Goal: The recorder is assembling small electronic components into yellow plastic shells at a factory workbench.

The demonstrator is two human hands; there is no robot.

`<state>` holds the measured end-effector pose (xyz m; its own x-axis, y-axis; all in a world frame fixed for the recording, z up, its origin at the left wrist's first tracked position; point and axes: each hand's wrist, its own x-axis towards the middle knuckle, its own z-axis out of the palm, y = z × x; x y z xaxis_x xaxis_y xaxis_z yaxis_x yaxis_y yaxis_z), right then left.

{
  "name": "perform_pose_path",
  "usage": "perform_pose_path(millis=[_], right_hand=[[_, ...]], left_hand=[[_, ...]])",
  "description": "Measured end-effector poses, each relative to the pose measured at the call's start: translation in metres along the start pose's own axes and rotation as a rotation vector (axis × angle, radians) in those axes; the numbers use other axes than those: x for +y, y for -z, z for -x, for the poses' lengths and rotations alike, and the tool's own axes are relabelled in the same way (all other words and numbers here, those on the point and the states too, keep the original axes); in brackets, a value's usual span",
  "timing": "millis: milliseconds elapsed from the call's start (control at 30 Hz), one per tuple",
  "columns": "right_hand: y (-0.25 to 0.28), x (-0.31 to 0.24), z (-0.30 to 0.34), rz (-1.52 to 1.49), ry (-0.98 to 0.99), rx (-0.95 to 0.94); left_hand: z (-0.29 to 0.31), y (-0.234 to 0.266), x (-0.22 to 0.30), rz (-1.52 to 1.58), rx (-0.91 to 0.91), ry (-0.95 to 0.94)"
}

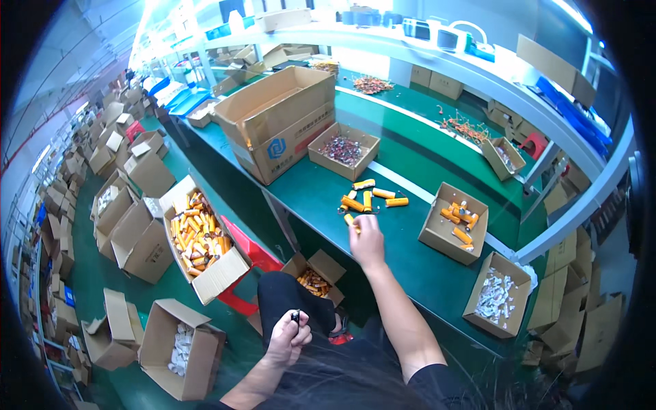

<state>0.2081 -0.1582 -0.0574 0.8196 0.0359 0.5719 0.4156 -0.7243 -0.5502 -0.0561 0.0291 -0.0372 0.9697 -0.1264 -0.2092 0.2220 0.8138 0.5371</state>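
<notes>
My right hand (pixel 367 240) reaches over the green bench, its fingers closed on an orange cylindrical battery (pixel 351 220). Just beyond the fingertips lies a loose group of similar orange batteries (pixel 367 200), some with thin wires. My left hand (pixel 288 339) is held low by my knee, curled around a small black object (pixel 295 316); only its tip shows, so its kind is unclear. Farther right on the bench, an open cardboard box (pixel 437 236) contains several more orange batteries. A carton of small red and dark parts (pixel 345 148) sits beyond the loose group.
A large cardboard box (pixel 294 130) stands at the bench's far left. To my left, a carton full of orange batteries (pixel 198 232) rests by a red stool (pixel 253 249). White parts fill a box (pixel 471 316) at right. Many cartons cover the left floor; a shelf (pixel 410 44) runs above.
</notes>
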Motion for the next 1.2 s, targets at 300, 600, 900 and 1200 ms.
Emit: perform_pose_path(millis=[300,600,900,1200], right_hand=[[0.113,-0.029,0.125,-1.259,-0.543,-0.135],[0.117,-0.057,0.191,-1.285,-0.516,-0.332],[0.114,-0.069,0.183,-1.351,-0.450,-0.340],[0.112,-0.064,0.192,-1.210,-0.398,-0.371]], left_hand=[[-0.013,-0.033,0.011,-0.467,0.161,-0.051],[-0.037,-0.040,0.001,-0.847,-0.069,-0.250],[-0.028,-0.043,0.012,-1.036,0.020,-0.372],[-0.028,-0.044,0.014,-1.177,-0.017,-0.579]])
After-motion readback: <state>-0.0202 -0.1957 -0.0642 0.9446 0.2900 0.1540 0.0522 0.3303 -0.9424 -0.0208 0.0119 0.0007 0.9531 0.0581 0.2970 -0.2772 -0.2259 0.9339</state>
